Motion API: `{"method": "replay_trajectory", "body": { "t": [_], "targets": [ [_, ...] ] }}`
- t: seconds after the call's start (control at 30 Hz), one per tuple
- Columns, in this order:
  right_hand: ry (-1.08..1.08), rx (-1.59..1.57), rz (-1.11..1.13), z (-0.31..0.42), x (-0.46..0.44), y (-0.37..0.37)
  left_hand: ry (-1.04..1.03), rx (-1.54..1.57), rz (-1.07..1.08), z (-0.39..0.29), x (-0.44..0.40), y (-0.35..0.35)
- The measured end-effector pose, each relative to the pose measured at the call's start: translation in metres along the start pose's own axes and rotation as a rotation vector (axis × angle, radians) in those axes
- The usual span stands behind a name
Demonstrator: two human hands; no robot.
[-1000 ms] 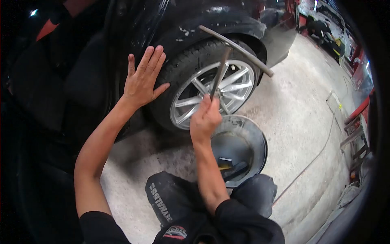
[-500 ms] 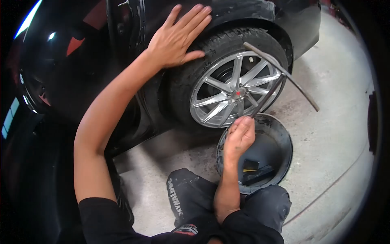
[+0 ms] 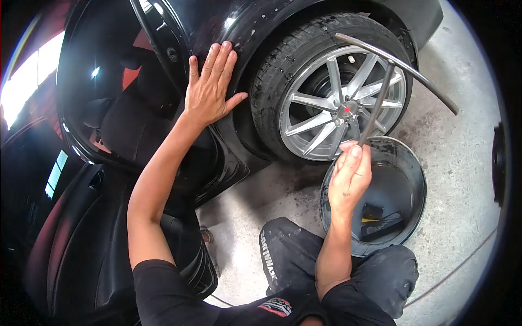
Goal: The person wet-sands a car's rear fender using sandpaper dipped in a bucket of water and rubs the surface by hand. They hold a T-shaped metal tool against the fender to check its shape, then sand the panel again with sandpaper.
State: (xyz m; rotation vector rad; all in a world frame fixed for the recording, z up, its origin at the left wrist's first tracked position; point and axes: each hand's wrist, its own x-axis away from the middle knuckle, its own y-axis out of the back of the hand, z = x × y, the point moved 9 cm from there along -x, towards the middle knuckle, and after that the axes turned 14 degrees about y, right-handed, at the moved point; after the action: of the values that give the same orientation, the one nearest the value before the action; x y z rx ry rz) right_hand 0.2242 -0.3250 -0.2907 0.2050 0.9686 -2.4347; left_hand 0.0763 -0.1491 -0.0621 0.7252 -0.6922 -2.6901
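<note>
My left hand [image 3: 209, 89] lies flat with fingers spread on the black fender panel [image 3: 251, 38], between the door opening and the wheel arch. My right hand [image 3: 349, 176] is wrapped round the stem of a T-shaped metal bar [image 3: 379, 103]. The bar's crosspiece slants in front of the tyre [image 3: 272, 73] and the silver spoked wheel [image 3: 321, 120], which has a red centre cap. Whether the bar touches the wheel I cannot tell. Below my right hand stands a round black bucket [image 3: 417, 217] with dark liquid and a black brush-like item [image 3: 382, 226] in it.
At left the car's door [image 3: 81, 239] stands open beside my left arm. My knees [image 3: 293, 252] are bent close to the bucket. A thin cable or line [image 3: 454, 270] runs over the concrete floor [image 3: 457, 179] at right.
My left hand has slid along the panel, away from above the tyre toward the door opening. The view has shifted, showing more of the open door. My right hand still grips the bar.
</note>
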Motion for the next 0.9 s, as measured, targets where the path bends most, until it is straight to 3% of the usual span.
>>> {"method": "replay_trajectory", "body": {
  "t": [0.33,0.6,0.63,0.9],
  "targets": [
    [-0.115,-0.103,0.134,-0.019,0.019,-0.029,0.052,0.061,0.026,-0.004,0.041,-0.011],
    [-0.114,-0.164,0.118,-0.030,0.038,-0.036,0.197,0.098,-0.317,-0.056,-0.105,0.026],
    [-0.090,-0.258,0.033,-0.027,0.036,-0.035,0.238,0.075,-0.325,-0.062,-0.116,0.028],
    [0.053,-0.004,0.056,-0.030,0.027,-0.024,0.324,0.221,-0.341,-0.036,-0.067,0.003]
  ]
}}
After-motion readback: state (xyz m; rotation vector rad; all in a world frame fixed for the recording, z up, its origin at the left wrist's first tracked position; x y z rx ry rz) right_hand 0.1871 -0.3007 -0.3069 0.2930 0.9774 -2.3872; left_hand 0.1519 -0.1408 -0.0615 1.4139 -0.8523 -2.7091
